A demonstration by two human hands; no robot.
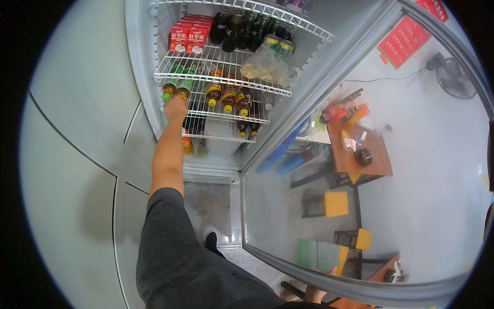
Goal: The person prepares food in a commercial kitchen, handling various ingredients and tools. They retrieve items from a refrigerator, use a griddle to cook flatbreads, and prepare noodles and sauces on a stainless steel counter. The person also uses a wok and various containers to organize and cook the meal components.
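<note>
My left hand (176,107) reaches into an upright fridge, its fingers closed around the cap end of a plastic drink bottle (183,92); the cap is hidden. Just left of it lies a similar bottle with a green cap (168,92). On the same wire shelf, to the right, several brown drink bottles (228,96) lie with yellow caps facing out. At the bottom of the view, my right hand (315,294) is at the frame of the open glass door (293,273), with fingertips showing through the glass and the rest partly hidden.
Above are red drink cartons (186,38), dark glass bottles (231,33), cans (285,48) and a plastic bag of pale food (266,67). Lower shelves hold more bottles (242,127). Through the door glass show a wooden table (362,154), stools (335,204) and a fan (457,77).
</note>
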